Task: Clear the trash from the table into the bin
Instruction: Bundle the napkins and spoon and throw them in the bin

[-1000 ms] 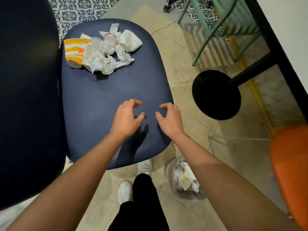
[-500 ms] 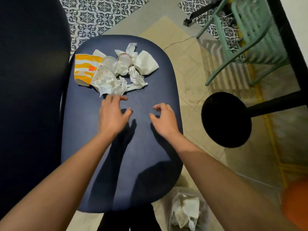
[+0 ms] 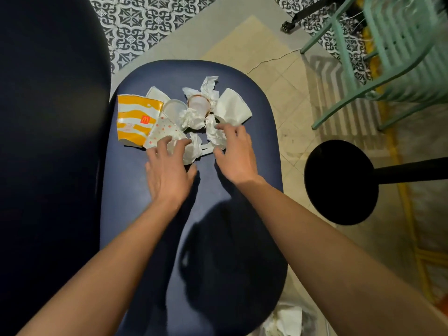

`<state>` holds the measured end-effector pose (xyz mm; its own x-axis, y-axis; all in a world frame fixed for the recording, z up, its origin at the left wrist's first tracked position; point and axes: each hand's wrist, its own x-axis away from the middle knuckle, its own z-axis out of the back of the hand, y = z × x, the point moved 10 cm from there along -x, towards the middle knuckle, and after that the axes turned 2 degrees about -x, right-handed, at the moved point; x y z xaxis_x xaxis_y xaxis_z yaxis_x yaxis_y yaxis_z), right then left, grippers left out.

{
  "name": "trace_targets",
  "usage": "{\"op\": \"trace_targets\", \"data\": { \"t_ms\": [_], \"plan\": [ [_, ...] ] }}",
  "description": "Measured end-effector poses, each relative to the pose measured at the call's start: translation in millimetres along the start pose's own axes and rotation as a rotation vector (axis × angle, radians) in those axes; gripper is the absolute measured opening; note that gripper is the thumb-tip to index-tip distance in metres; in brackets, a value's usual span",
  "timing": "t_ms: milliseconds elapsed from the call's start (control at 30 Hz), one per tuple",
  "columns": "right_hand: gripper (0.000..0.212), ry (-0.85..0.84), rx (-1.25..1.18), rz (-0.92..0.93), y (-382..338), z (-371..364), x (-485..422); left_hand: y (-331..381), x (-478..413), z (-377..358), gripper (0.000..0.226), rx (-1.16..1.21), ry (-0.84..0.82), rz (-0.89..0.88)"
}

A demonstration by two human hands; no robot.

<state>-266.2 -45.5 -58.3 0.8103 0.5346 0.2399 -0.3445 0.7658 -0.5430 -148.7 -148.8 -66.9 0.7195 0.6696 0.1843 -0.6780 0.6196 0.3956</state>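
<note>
both hands spread — touching trash

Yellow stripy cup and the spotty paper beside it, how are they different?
The yellow stripy cup has wavy yellow-and-white bands and a red logo; the spotty paper is white with small orange dots. The cup lies untouched at the pile's left edge; the spotty paper lies under the fingers of the left hand. Both are trash on the dark blue table.

The bin is cut off by the bottom edge and partly hidden by the counter; the green chair is cropped.
</note>
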Motion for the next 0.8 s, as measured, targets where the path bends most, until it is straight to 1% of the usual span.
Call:
{"op": "trace_targets", "data": {
  "t_ms": [100, 167, 300, 400, 467, 533, 667, 800],
  "plan": [
    [0.047, -0.019, 0.117, 0.051, -11, -10, -21, 4, -10, -10, 0.054, 0.015, -0.034, -0.046],
    [0.05, -0.062, 0.179, 0.041, -10, -20, -33, 7, -18, -17, 0.058, 0.018, -0.057, -0.075],
    [0.056, -0.163, 0.186, -0.016, 2, -41, -40, 11, -29, -28, 0.057, -0.004, -0.1, -0.116],
    [0.057, -0.152, 0.14, -0.043, 6, -45, -41, 14, -35, -31, 0.053, -0.047, -0.095, -0.167],
    [0.05, -0.14, 0.099, -0.087, 11, -45, -43, 16, -38, -33, 0.052, -0.063, -0.102, -0.181],
    [0.039, -0.153, 0.114, -0.104, 15, -47, -45, 16, -40, -35, 0.05, -0.054, -0.123, -0.164],
    [0.031, -0.153, 0.202, -0.014, 15, -54, -46, 14, -38, -41, 0.039, -0.065, -0.159, -0.172],
    [0.026, -0.073, 0.291, 0.073, 14, -51, -44, 12, -37, -46, 0.027, -0.073, -0.185, -0.156]
  ]
}}
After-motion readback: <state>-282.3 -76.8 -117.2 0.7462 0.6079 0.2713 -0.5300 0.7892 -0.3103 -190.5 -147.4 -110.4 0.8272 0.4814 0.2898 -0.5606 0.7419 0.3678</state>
